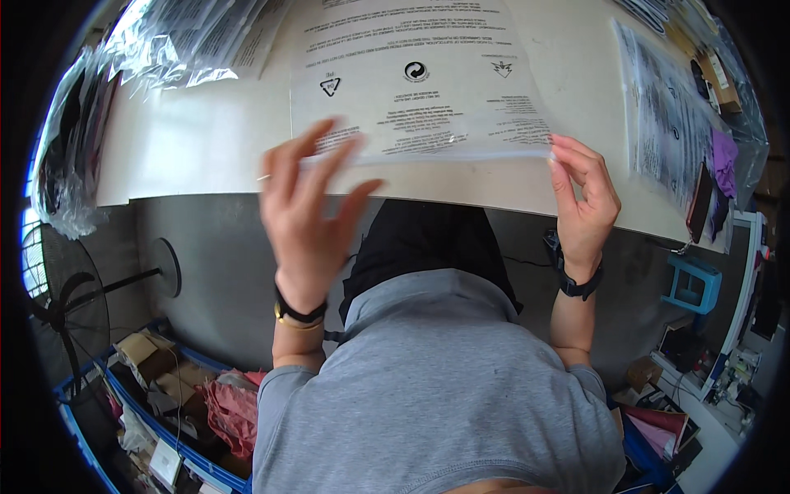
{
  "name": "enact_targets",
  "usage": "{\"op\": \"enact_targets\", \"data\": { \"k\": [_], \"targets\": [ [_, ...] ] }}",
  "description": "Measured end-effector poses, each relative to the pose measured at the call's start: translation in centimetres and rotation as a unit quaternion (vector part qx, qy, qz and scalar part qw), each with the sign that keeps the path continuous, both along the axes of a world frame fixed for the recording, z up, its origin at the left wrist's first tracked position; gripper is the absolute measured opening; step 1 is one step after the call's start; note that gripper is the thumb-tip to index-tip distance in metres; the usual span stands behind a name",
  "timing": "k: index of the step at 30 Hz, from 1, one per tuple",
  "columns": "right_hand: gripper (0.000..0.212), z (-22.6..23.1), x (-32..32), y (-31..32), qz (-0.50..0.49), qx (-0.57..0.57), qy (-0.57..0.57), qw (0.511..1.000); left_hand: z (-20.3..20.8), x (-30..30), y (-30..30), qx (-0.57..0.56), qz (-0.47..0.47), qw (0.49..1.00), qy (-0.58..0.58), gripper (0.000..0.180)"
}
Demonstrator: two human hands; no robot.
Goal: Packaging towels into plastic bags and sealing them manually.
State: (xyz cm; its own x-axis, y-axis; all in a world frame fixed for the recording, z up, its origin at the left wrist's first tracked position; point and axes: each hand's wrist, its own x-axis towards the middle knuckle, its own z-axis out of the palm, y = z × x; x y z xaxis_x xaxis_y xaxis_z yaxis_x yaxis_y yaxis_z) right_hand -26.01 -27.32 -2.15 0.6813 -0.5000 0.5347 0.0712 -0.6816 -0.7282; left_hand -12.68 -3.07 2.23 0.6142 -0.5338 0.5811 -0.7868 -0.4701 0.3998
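Clear plastic bag (420, 90), flat, glossy, printed with black text and symbols, lies on the pale smooth table (197, 156) at its near edge. Right hand (583, 198) pinches the bag's right lower corner, fingertips together on the sealed strip. Left hand (309, 218) is blurred, fingers spread apart over the bag's left lower corner; cannot tell if it grips. More crinkly plastic bags (671, 123) stacked at the right, another heap (164, 41) top left. Below the table: blue crate (148, 412) holding cardboard scraps and red cloth, black fan (66, 296), blue stool (693, 284).
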Motion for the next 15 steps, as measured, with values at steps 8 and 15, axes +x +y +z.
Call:
{"op": "enact_targets", "data": {
  "k": [8,15],
  "targets": [
    [0.016,-0.1,-1.0,0.6,0.009,-0.03,0.019,0.999,-1.5,0.5,-4.0,0.105,-0.159,0.979,0.066,0.021],
    [0.016,-0.7,-1.2,0.1,0.022,-0.007,0.023,0.999,-1.4,2.3,-2.0,0.081,-0.145,0.971,0.175,0.01]
  ]
}}
